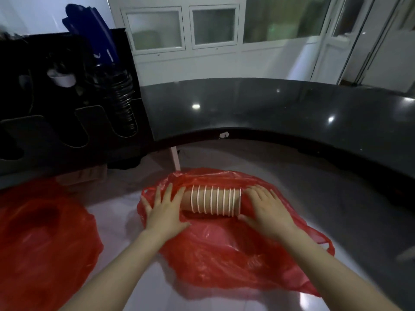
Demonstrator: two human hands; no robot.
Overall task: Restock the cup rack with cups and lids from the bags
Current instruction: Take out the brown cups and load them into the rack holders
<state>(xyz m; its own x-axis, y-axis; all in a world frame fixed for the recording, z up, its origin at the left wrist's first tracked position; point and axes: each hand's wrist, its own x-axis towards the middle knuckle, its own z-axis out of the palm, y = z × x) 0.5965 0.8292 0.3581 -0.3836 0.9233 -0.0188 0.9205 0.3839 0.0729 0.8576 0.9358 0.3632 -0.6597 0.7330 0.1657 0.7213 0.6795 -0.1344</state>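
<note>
Red plastic everywhere in this one, lol. The red bag (pixel 224 250) lies crumpled on the pale counter (pixel 125 286). The stack of cups (pixel 213 202), brown paper with white rims, lies on its side across the far part of that bag, right at its mouth as far as I can tell. I've got my left hand (pixel 165 212) flat with the fingers spread, pressing on the narrow bottom end of the stack. My right hand (pixel 265 209) is laid flat at the wide rim end, thumb reaching to the near edge of that end. Neither is wrapped round anything; both are open palms squeezing the stack from its two ends. The cup rack (pixel 67 97) stands beyond the bag and off to its left, with a column of dark lids (pixel 124 104) in one slot; the slots beside it are too murky for me to read. A second red bag (pixel 40 239) sits just left of the first. My read on the step: get the stack out in one piece. I'd press evenly from both ends so the nested cups don't telescope apart, lift it level and clear of the bag, and watch that the thin plastic doesn't cling and drag along. Paper walls dent easily, so push on the ends, not the middle, and only tip it upright near the rack.
</note>
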